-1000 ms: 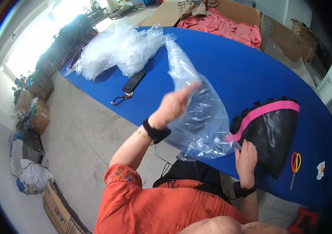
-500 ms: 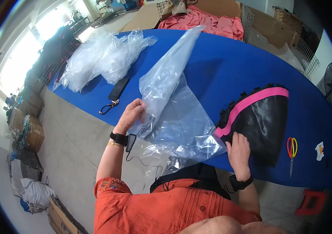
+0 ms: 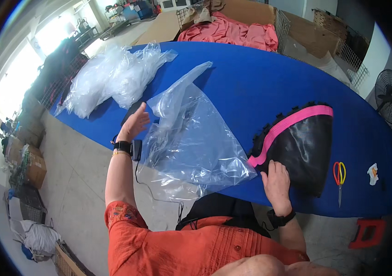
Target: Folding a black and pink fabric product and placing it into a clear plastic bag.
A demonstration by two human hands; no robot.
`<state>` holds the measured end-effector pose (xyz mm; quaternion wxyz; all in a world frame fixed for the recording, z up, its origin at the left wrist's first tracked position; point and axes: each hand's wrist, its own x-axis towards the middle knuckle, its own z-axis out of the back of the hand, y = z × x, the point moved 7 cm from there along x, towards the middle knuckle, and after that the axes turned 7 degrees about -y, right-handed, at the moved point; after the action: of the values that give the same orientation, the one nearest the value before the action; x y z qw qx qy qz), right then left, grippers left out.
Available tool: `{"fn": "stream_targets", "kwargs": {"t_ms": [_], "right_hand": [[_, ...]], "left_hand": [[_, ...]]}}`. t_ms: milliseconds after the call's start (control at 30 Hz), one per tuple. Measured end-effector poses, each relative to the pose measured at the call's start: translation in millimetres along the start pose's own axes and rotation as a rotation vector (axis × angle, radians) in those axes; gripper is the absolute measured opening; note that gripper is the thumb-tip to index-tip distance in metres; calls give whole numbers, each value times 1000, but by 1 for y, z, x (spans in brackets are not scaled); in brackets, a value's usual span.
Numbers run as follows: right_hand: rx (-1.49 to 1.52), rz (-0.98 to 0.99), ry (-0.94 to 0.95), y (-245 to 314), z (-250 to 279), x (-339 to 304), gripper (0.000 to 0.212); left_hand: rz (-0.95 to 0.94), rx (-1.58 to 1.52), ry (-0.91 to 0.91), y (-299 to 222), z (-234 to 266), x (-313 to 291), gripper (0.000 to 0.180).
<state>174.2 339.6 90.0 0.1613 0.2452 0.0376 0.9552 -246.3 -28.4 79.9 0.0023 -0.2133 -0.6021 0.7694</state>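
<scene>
A clear plastic bag [image 3: 196, 133] lies spread on the blue table, its far end folded over to a point and its near part hanging past the front edge. My left hand [image 3: 136, 122] is at the bag's left side, fingers apart and holding nothing. Just beyond it is a dark flat object [image 3: 131, 110], mostly hidden by the hand. To the right lies a shiny black fan-shaped piece [image 3: 304, 147] with a pink band and ruffled black edge. My right hand [image 3: 277, 184] rests on its lower left side, fingers stretched out, close to the bag's right corner.
A heap of clear plastic bags [image 3: 113, 78] lies on the table at the far left. Scissors [image 3: 340, 179] with red and yellow handles and a small white scrap [image 3: 373, 175] lie at the right. Pink cloth [image 3: 232, 32] fills a bin beyond the blue table [image 3: 292, 73].
My left hand has let go of the bag and moved left and away. The bag's raised far part has dropped lower toward the table. My right hand stays by the black piece.
</scene>
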Motion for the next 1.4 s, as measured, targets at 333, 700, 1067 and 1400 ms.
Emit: {"fn": "stream_targets", "kwargs": {"t_ms": [333, 700, 1067, 1400], "right_hand": [[-39, -7, 58, 2, -6, -4, 53], [1, -20, 77, -2, -5, 0, 53], [13, -40, 37, -2, -5, -2, 50], [-14, -36, 42, -2, -3, -1, 53]], "left_hand": [[30, 203, -40, -5, -47, 114, 111], [-476, 733, 394, -49, -108, 17, 47], [-76, 835, 289, -81, -60, -55, 68], [230, 282, -53, 30, -37, 68, 71]]}}
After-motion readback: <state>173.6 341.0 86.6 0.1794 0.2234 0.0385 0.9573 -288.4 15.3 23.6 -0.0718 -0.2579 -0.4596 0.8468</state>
